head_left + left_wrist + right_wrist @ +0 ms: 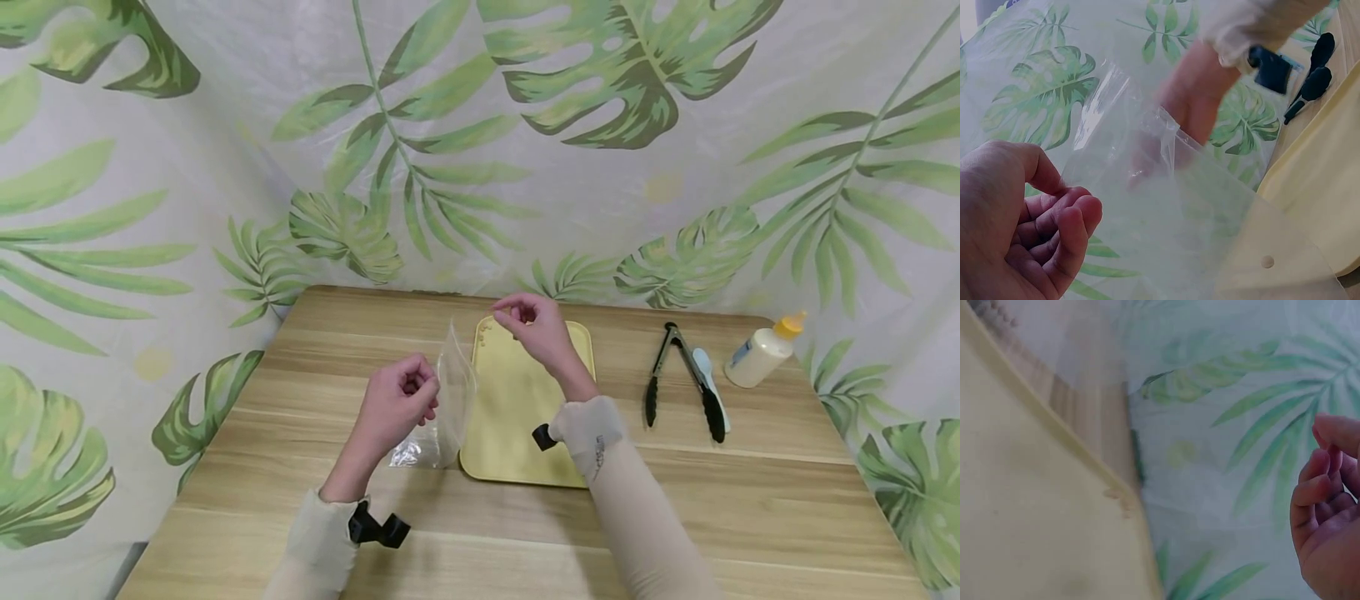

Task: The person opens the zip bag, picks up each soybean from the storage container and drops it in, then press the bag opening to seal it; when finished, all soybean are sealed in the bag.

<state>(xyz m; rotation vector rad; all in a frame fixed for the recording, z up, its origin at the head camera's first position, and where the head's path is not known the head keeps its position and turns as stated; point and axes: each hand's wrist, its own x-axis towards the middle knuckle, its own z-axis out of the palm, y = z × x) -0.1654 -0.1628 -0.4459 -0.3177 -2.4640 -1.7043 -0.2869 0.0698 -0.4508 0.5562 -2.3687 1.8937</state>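
My left hand [401,396] pinches the edge of a clear plastic bag [453,396], which hangs beside the left edge of a yellow tray [525,417]. In the left wrist view, thumb and forefinger meet on the film, and a small round spot shows low on the bag. Over the tray's far end is my right hand [534,329], fingers curled and fingertips close together, with nothing visible between them. A few small tan pieces [483,329] lie in the tray's far left corner. In the right wrist view, small brown pieces [999,312] show near the bag's film.
To the right of the tray lie black-handled tongs [678,367], a light blue spoon [705,367] and a cream bottle with a yellow cap [761,354]. Everything stands on a wood-grain table [480,533]. A leaf-patterned curtain [465,150] hangs behind and along the sides.
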